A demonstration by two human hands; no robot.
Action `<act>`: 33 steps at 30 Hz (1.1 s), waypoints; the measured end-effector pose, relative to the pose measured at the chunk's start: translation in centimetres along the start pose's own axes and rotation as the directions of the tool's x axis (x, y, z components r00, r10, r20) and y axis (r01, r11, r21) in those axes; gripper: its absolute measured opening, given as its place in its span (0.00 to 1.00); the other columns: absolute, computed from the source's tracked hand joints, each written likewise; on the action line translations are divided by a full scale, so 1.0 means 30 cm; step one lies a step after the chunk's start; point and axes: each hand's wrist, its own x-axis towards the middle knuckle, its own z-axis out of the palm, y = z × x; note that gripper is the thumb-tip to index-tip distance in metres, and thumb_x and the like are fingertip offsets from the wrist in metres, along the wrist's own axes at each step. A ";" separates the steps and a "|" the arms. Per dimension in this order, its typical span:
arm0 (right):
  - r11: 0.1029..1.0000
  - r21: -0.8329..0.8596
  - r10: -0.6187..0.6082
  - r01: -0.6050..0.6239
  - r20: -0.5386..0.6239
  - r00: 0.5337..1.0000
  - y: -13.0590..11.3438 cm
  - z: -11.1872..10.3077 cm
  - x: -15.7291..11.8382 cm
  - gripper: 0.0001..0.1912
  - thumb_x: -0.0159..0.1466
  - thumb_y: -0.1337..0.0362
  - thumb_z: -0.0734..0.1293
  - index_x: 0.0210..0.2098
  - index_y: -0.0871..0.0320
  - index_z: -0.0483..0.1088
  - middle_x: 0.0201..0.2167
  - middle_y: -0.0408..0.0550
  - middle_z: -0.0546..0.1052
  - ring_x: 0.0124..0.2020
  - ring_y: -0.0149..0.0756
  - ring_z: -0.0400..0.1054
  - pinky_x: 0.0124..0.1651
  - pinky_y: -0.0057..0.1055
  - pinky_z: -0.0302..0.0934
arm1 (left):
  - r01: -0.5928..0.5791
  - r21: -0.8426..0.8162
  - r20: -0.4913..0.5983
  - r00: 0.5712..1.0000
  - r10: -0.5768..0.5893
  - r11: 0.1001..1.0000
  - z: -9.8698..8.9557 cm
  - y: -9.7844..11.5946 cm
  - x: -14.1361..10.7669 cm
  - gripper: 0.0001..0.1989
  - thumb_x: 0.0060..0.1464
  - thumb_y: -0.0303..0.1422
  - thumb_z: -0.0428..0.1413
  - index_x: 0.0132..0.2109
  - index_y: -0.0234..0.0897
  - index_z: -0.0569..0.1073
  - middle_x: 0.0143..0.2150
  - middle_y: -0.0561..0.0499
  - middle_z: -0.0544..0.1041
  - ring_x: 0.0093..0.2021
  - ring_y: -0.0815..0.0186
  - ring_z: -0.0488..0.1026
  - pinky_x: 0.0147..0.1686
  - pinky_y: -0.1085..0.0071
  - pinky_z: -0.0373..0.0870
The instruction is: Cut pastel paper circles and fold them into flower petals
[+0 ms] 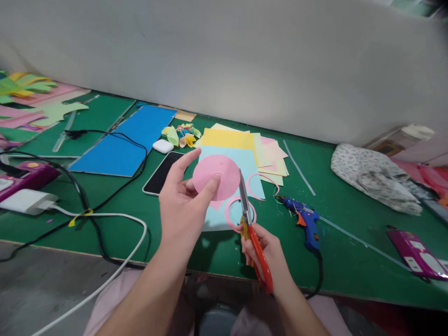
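Note:
A round pink paper disc [227, 175] is pinched between the thumb and fingers of my left hand [185, 196]. My right hand [264, 249] is closed on red-handled scissors [261, 261], whose blades point up along the disc's right edge. Something yellow shows beside the scissors in the same hand; I cannot make out what it is. Thin pink paper rings [229, 218] lie behind and beside the blades, over a light blue sheet [219, 221] on the green table.
A blue glue gun [308, 221] lies right of my right hand. Yellow sheets [229, 138] are stacked behind. A phone [164, 175], white case [163, 146], blue board [122, 144] and cables [140, 233] lie left. A patterned cloth [371, 175] is at right.

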 end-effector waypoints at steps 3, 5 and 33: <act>1.000 0.007 0.005 -0.005 0.007 1.000 -0.004 0.002 -0.001 0.36 0.44 0.33 0.70 0.34 0.61 0.71 0.17 0.37 0.64 0.15 0.23 0.53 0.18 0.23 0.48 | 0.000 -0.009 -0.019 1.000 -0.001 1.000 -0.002 0.000 0.002 0.28 0.43 0.32 0.66 0.54 0.40 0.72 0.22 0.57 0.75 0.20 0.74 0.69 0.23 0.79 0.70; 1.000 0.001 0.011 -0.011 0.014 1.000 -0.006 0.003 -0.001 0.36 0.43 0.33 0.70 0.34 0.60 0.70 0.17 0.37 0.63 0.15 0.22 0.53 0.18 0.23 0.47 | -0.019 0.001 -0.030 0.999 0.019 1.000 -0.004 0.001 0.004 0.28 0.43 0.33 0.66 0.54 0.40 0.72 0.23 0.57 0.76 0.20 0.74 0.69 0.23 0.79 0.70; 0.998 -0.061 -0.016 0.016 0.013 1.000 0.009 -0.007 0.000 0.40 0.45 0.31 0.67 0.38 0.63 0.72 0.18 0.37 0.63 0.15 0.22 0.53 0.19 0.23 0.48 | -0.055 0.117 0.031 0.998 0.052 0.992 -0.017 -0.007 0.001 0.29 0.45 0.34 0.66 0.56 0.43 0.72 0.22 0.57 0.74 0.20 0.73 0.68 0.22 0.79 0.70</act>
